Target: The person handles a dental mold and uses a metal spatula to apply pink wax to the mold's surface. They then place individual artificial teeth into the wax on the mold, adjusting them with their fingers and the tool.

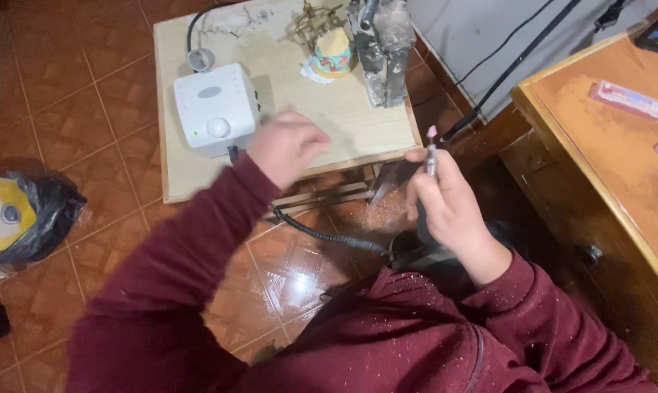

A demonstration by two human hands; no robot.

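gripping a thin rotary tool [429, 161], the right hand [449, 207] is closed around it just off the table [347, 120] edge, pink tip up. the left hand [285, 145] is blurred beside the white control box [214, 108] — its fingers cannot be told. the coiled cord [329, 236] could snag a knee. open floor [74, 94] lies left; a desk [605, 153] crowds the right.
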